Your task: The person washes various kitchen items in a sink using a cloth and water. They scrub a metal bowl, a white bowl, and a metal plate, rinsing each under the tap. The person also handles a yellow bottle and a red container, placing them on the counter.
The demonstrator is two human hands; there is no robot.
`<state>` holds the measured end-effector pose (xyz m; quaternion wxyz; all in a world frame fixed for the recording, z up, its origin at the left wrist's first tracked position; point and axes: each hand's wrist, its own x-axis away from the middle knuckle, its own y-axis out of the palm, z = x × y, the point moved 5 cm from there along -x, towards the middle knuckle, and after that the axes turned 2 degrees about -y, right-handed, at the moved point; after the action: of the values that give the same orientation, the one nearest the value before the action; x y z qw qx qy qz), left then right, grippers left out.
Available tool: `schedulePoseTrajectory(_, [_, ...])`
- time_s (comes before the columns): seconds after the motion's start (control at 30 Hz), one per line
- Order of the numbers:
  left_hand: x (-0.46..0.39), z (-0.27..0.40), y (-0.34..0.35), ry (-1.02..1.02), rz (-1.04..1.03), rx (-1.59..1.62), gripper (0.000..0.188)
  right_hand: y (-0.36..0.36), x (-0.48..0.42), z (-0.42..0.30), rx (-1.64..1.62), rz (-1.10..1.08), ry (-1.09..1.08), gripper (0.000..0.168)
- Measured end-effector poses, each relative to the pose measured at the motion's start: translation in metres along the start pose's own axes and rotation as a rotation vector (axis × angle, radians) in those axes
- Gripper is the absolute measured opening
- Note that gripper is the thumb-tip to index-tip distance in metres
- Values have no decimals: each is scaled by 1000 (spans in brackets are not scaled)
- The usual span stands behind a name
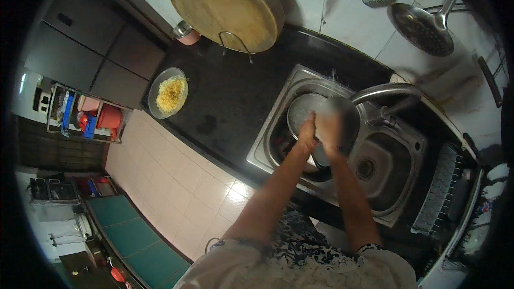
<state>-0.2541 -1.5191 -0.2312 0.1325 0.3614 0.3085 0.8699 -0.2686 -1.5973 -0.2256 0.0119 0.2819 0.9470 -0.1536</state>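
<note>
Both hands are close together over the larger basin of a stainless steel double sink (263,148), below the spout of a curved metal faucet (381,89). My left hand (308,131) is at the near edge of a round greyish vessel (299,108) in that basin; whether it grips the rim is hard to see. Beside it, my right hand (327,134) is largely hidden by a blurred patch, so its fingers and anything in them do not show. More dishes lie under the hands, mostly covered by them.
On the black countertop (217,96) stands a glass bowl of shredded yellow-white food (170,94). A large round wooden board (229,8) leans at the wall near a small metal pot (186,34). The smaller basin (371,160) is at right, a skimmer (425,28) hangs above.
</note>
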Motion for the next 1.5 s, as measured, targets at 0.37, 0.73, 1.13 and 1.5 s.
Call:
schedulePoseTrajectory(0.37, [7,-26,4,-157,-190,194,28,-29,-16,7,246,32,-103,4])
schedulePoseTrajectory(0.73, [48,6,53,-192,-86,368,35,-38,3,-67,362,115,-126,16])
schedulePoseTrajectory(1.13, [24,10,21,-128,-349,384,28,-13,24,-72,672,275,-479,21])
schedulePoseTrajectory(1.5, [31,-3,25,-285,-523,424,34,19,20,10,602,127,-133,31])
